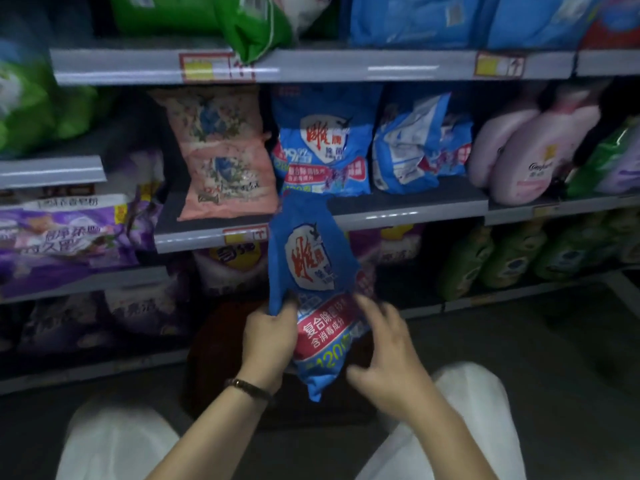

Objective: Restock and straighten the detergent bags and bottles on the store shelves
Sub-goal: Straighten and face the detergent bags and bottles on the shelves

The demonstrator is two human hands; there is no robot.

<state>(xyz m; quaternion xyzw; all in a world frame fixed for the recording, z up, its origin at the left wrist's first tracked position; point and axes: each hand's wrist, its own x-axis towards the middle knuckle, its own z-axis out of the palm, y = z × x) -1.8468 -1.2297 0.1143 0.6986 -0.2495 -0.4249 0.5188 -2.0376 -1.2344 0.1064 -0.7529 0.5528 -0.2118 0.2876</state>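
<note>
Fingers of the left hand (268,336) pinch the blue detergent bag (311,258) before the middle shelf (415,206); the right hand (384,348) lies spread against its side

I record both forearms (207,434) bare to the lower frame edge. A thin dark wristband (247,388) with a small brownish piece circles the wrist behind the left grip (268,336). Loose white trousers (114,441) cover both knees.

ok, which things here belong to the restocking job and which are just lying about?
In play: held blue bag, gripped by left hand; right hand at its edge; matching blue bag on the middle shelf.
Just there: pink bag, pink bottles, green bottles, purple bags.
</note>
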